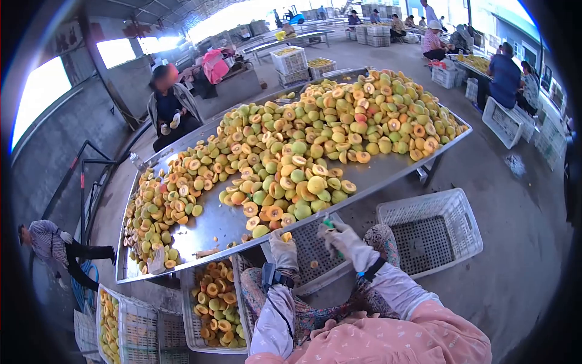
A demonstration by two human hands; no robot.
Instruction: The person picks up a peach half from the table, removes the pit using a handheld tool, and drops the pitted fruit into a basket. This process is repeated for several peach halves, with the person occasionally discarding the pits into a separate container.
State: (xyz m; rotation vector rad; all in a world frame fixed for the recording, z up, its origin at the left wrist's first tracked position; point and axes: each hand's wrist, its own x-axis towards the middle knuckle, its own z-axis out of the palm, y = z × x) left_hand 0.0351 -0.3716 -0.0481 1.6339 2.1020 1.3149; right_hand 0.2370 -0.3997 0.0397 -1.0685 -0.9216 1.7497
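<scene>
To the grip's left a grey wall (39, 161) carries glaring windows (118, 56), to its right stretches a grey floor (515, 224), and far beyond it a roof (160, 11) slopes over bright daylight (227, 14).

Ahead and left of the left hand (283, 250), a person in a grey jacket (174, 108) sits, with a bright pink bundle (214, 67) farther beyond. Left of that hand, well apart, a person in a striped top (50, 238) is near a blue hose (85, 280). Far ahead stands a blue forklift (294, 16). Ahead and right of the right hand (347, 241), a person in a dark blue shirt (504, 74) sits by a pale crate (502, 123).
</scene>
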